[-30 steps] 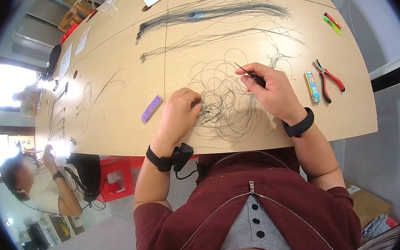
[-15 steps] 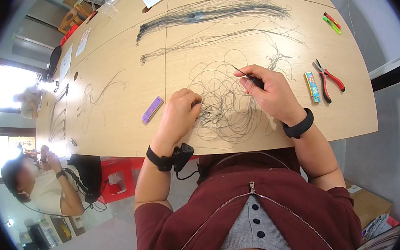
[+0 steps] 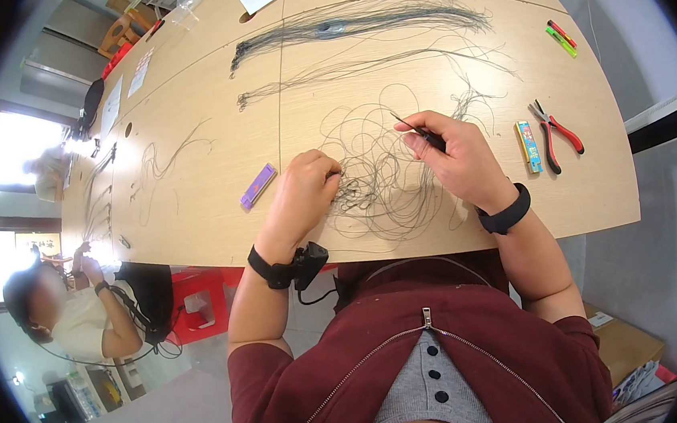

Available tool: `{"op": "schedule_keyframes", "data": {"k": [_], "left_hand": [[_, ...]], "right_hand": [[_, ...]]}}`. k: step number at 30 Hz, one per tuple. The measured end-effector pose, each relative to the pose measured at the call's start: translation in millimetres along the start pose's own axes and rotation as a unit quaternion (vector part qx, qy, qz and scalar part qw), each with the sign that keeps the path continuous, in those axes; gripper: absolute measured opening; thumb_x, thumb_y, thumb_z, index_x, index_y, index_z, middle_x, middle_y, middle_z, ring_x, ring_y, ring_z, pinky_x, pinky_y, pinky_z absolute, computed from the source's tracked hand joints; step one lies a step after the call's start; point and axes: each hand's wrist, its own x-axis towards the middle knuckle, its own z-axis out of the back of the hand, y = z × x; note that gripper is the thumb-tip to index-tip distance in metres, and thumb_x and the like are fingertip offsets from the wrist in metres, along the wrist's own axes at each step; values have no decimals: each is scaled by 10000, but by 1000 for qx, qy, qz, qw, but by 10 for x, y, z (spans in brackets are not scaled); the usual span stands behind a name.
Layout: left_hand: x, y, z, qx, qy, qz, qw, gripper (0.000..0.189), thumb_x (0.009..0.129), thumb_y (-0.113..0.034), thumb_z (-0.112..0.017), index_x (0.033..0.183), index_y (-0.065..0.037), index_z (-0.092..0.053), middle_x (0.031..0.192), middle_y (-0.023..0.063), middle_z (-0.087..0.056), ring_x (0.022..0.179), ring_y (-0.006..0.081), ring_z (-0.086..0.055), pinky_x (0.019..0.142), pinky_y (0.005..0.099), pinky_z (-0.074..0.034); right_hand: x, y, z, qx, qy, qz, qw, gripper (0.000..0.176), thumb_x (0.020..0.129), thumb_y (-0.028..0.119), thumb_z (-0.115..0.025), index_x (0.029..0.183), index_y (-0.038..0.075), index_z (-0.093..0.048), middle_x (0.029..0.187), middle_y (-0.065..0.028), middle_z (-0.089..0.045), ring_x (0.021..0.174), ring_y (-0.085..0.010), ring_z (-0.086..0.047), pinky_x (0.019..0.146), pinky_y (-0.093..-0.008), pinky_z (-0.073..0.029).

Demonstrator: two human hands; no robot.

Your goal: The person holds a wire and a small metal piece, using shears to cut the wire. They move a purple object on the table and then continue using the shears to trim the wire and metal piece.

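Observation:
A loose tangle of thin dark cord (image 3: 389, 187) lies on the table between my two hands. My left hand (image 3: 303, 189) is at the tangle's left side, with fingertips pinched together at the knotted strands; what they pinch is hidden. My right hand (image 3: 462, 156) is closed around the dark handle of a slim, pointed black tool (image 3: 433, 139), above the tangle's upper right side. The tool's thin tip points up and left, close to the loops. A purple box (image 3: 258, 186) lies just left of my left hand.
Red-handled pliers (image 3: 551, 136) and a blue-yellow packet (image 3: 528, 147) lie right of my right hand. Beyond the tangle stretch a thick strand bundle (image 3: 362, 26) and a thinner bundle (image 3: 342, 72). Green and red pens (image 3: 562, 39) lie farther right. Another person (image 3: 81, 310) sits at left.
My left fingertips have drawn closer together at the strands. My right hand and the black tool stay almost in place. The other person's hands have shifted slightly.

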Motion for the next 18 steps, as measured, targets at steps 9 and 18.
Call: {"op": "schedule_keyframes", "data": {"k": [9,18], "left_hand": [[-1,18,-22,6,-24,-12,1000,115,738,-55,-551,808,21,-602,794,134,-580,768,275,-552,667,333,-446],[-14,-57,78,-1,-31,14,999,154,734,-52,-550,860,15,-606,839,130,-582,774,263,-554,680,321,-443]], "right_hand": [[-2,-26,-14,8,-4,19,1000,179,857,111,-553,999,7,-586,661,-6,-543,598,-50,-451,564,-196,-383],[-3,16,0,0,4,4,1000,185,857,118,-555,999,3,-585,656,-9,-542,598,-53,-453,565,-201,-385]]}}
